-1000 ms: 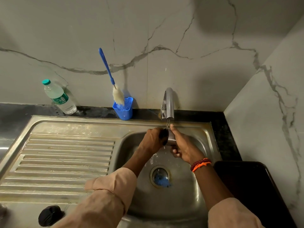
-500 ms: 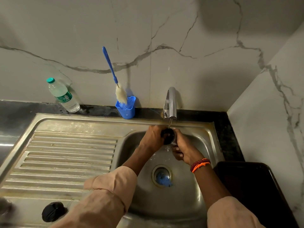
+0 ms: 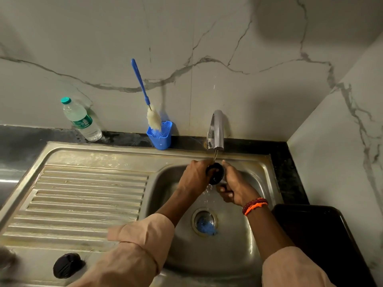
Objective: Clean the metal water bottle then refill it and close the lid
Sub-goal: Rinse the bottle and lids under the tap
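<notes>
Both my hands meet under the tap, over the sink basin. Between them is the metal water bottle; only its dark round end shows, facing me, and the hands hide the body. My left hand grips that end from the left. My right hand is wrapped around the bottle from the right. A thin stream of water falls from the spout onto the bottle, and drops fall below it. A black lid lies on the sink's front left edge.
A blue bottle brush stands in a blue cup against the wall. A clear plastic water bottle stands at the back left. The ribbed drainboard is left of the basin, and a dark tray is on the right.
The bottle has turned between my hands: a silver part showed before, now the dark round end faces me. Both hands stay under the tap.
</notes>
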